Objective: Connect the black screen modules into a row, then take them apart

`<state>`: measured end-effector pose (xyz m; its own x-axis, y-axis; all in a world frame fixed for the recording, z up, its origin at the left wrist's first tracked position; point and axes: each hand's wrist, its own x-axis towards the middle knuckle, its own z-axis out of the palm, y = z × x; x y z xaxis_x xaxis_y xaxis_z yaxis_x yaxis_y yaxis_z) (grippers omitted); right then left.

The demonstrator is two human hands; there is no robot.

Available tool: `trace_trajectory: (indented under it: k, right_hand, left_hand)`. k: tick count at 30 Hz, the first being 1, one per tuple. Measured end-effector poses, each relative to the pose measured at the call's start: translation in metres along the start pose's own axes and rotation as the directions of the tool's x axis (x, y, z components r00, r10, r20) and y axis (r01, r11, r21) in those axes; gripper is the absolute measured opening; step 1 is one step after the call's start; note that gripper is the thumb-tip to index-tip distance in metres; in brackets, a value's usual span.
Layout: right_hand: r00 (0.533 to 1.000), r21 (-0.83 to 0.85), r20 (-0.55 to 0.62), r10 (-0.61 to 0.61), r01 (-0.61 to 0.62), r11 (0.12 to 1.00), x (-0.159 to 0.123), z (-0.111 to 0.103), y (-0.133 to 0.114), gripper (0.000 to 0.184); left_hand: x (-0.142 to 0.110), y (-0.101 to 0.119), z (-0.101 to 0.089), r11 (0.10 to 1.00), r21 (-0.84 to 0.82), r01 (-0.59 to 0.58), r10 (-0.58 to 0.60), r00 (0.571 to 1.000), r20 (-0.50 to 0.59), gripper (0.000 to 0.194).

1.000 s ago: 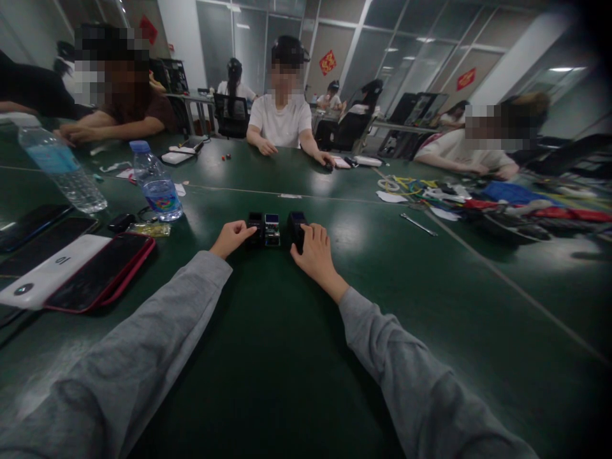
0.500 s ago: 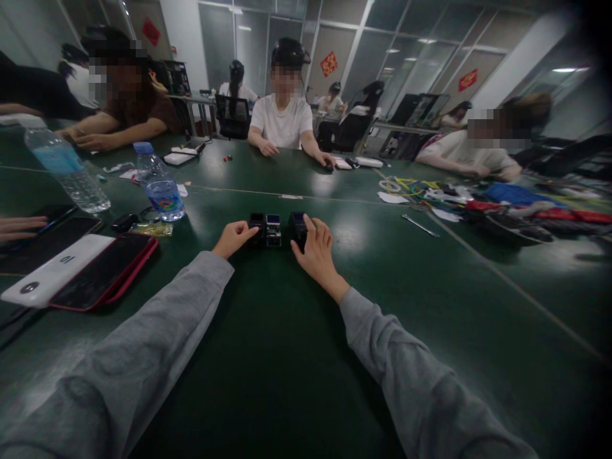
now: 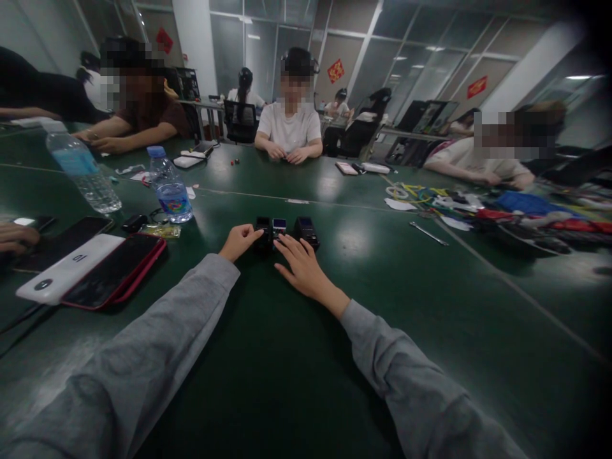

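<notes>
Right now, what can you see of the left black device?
The left black device is small and boxy, plastic by its look, with a dark screen-like panel up top. It sits on the table, beside the middle device. The left hand has its thumb against it. Finer detail is too dark.

Noted in a row on the table, left to right: left device, middle device, right device. Found left hand at left device, right hand before middle and right devices. Logged phone well to the left, with first bottle behind, second bottle right of first, and packet just before second bottle. Recorded wrench on the right, heap of items farther right. Observed co-worker behind far edge of table, opposite the row.
</notes>
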<state>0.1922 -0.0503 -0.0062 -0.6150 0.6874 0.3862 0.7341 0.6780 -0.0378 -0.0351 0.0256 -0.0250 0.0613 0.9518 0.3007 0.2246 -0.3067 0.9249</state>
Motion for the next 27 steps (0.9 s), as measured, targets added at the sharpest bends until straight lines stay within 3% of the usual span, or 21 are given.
trace_trajectory:
  k: [27]
  right_hand:
    - [0.999, 0.013, -0.014, 0.041, -0.041, 0.999, 0.0011, 0.0016, 0.0003, 0.052]
  left_hand:
    - [0.0023, -0.0050, -0.0019, 0.998, 0.068, -0.015, 0.012, 0.999, 0.045, 0.044]
